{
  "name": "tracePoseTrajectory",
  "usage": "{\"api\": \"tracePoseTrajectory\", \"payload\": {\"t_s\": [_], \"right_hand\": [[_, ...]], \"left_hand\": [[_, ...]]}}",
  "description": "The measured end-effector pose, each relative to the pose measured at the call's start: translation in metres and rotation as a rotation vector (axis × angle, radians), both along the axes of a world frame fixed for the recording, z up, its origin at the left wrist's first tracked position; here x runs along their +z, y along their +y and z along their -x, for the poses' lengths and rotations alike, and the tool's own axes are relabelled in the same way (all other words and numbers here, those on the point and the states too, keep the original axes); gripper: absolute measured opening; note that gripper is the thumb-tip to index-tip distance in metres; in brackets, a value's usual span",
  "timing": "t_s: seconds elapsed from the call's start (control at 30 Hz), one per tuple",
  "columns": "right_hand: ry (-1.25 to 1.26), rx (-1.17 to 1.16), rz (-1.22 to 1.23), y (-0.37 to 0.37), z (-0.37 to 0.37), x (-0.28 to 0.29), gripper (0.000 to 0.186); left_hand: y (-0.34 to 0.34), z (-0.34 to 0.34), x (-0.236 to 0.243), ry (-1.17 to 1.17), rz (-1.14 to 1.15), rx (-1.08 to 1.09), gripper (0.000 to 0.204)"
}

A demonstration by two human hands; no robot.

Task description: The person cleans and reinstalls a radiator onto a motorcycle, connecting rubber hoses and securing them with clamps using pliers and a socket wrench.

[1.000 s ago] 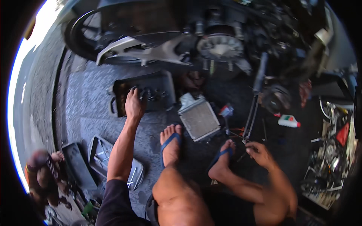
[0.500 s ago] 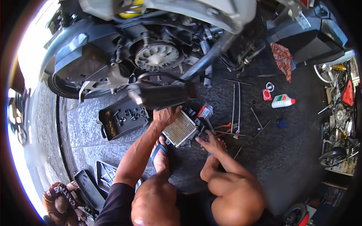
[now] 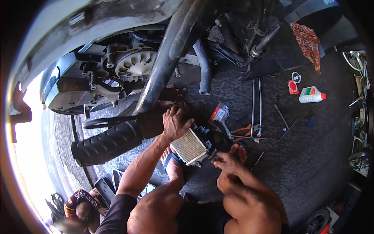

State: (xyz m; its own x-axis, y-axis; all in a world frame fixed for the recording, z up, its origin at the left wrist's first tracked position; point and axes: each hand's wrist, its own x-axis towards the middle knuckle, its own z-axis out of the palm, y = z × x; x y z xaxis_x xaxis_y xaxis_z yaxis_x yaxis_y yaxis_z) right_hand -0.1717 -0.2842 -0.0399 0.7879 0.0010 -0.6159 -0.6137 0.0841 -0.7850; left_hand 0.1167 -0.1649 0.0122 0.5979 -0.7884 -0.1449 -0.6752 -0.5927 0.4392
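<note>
My left hand (image 3: 175,125) reaches over the upper end of a finned radiator (image 3: 189,147), its fingers spread and bent against a dark part above it. My right hand (image 3: 226,162) is closed at the radiator's lower right, by a black fitting; what it holds is too dark to make out. A red-labelled packet (image 3: 219,112) and orange-handled pliers (image 3: 243,128) lie to the upper right of the radiator. A black ribbed grip (image 3: 105,142) on a metal tube (image 3: 161,70) hangs across the left of the view, in front of the exposed motorcycle engine (image 3: 132,64).
On the right floor are long rods (image 3: 253,105), a white bottle (image 3: 311,96) and a T-shaped tool (image 3: 284,126). A red cloth (image 3: 306,46) drapes over panels. Another motorcycle (image 3: 356,152) stands far right. A person (image 3: 83,206) crouches at lower left, beside trays (image 3: 104,187).
My left hand has left the bolt tray and moved right onto the radiator, then slightly up. My right hand came in to the radiator. The view has shifted, and the grip now hides the tray.
</note>
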Motion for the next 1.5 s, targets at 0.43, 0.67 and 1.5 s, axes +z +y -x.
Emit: {"api": "tracePoseTrajectory", "payload": {"t_s": [0.43, 0.67, 1.5], "right_hand": [[-0.322, 0.167, 0.939, -0.072, -0.188, -0.025, 0.043], [-0.060, -0.371, 0.725, -0.076, -0.110, -0.008, 0.029], [0.482, -1.004, 0.892, -0.057, -0.022, -0.054, 0.034]], "left_hand": [[0.003, 0.007, -0.020, -0.024, -0.029, 0.040, 0.042], [-0.030, -0.015, -0.031, 0.136, -0.038, 0.005, 0.049], [-0.006, 0.020, 0.013, 0.403, 0.263, 0.247, 0.033]]}}
